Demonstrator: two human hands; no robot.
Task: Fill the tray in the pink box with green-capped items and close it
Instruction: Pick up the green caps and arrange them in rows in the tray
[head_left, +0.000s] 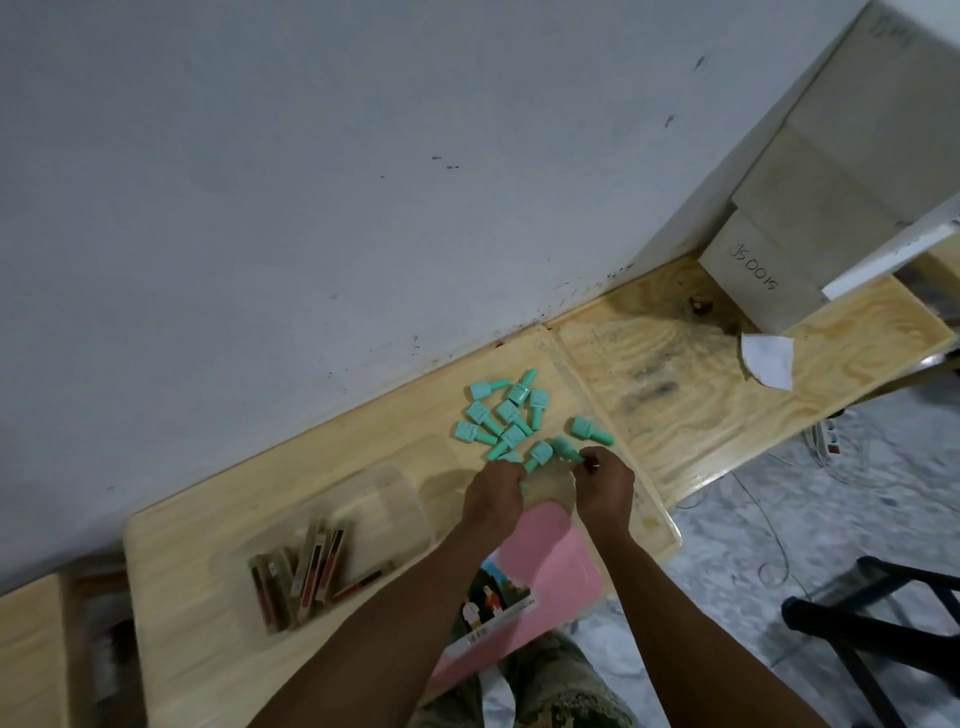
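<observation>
Several small green-capped bottles lie scattered on the wooden table near the wall. The pink box lies near the table's front edge, under my forearms, its lid down and a picture label on its near end. My left hand has its fingers curled round a green bottle at the pile's near edge. My right hand pinches the cap end of another green bottle. The tray inside the box is hidden.
A clear plastic tub holding several long brown and red packets sits left of the pink box. Stacked white boxes and a scrap of white paper lie at the far right. A black chair stands on the floor to the right.
</observation>
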